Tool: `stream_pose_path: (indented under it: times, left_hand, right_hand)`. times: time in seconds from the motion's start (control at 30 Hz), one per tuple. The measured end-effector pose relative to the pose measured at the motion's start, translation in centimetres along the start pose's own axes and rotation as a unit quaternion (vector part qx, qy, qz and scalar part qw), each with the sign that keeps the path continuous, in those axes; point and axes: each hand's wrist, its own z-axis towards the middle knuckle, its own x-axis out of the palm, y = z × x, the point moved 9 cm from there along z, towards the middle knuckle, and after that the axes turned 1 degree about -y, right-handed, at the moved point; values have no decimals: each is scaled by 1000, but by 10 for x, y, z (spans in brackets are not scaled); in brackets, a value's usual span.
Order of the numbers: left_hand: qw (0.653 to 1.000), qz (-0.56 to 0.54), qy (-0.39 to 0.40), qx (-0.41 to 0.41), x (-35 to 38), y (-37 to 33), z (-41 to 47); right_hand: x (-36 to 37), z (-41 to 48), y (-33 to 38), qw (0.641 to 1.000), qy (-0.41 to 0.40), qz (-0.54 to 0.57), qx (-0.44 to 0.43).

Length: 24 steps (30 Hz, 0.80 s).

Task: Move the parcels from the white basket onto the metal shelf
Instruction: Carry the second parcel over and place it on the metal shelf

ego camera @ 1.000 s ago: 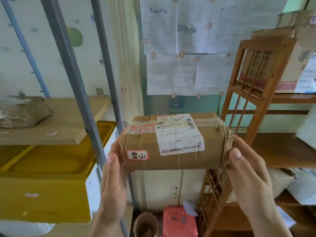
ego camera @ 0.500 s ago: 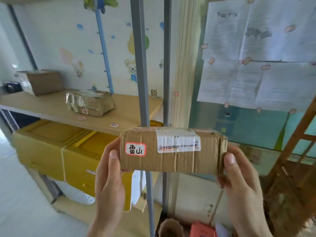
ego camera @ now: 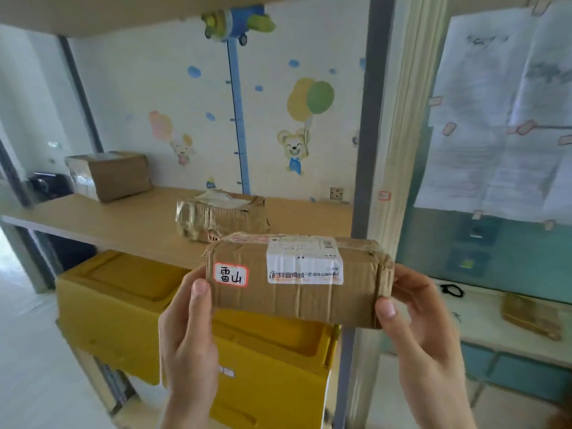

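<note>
both hands gripped a taped cardboard parcel (ego camera: 297,277) by its ends — left hand (ego camera: 188,329) and right hand (ego camera: 424,332), fingers curled around it — held in the air just in front of the metal shelf (ego camera: 123,221), where two other parcels (ego camera: 221,216) sat.

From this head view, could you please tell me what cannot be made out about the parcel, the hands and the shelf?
- White basket: outside the head view.
- Held parcel: underside and back face away; the ends are covered by the left hand and right hand.
- White shipping label: small print too fine to read.
- Taped parcel on the shelf board: its near corner is hidden by the held parcel.
- Dark object at the far left: blurred.
</note>
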Motion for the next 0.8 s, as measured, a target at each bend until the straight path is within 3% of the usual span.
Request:
stream_pose_path:
  times: [0.17,0.27,0.33,0.43,0.5,0.57,0.7,0.8]
  left_hand:
    - [996,-2,82,17,-27,13,83]
    - [980,31,185,61,-13,11,126]
    - [963,81,239,94,4,8,152]
    - [938,137,295,118,25,14,185]
    - [912,215,323,135,38,24,199]
    - [882,283,345,149,48,35,202]
    - [852,322,381,158,59,56,196]
    - [813,381,402,181,66,69,195]
  right_hand:
    - [63,31,17,998,-30,-40,-48]
    - [85,53,31,985,-71,-109,-110]
    - [97,65,47,955,-113,-216,-168]
    - [109,74,62,876,-188,-394,-206]
    - [110,74,65,838,-238,-456,-181]
    - [110,73,63,822,-261,-483,-151]
    - [115,80,47,804,-212,-550,-80]
    - [109,79,39,792,-218,-568,-52]
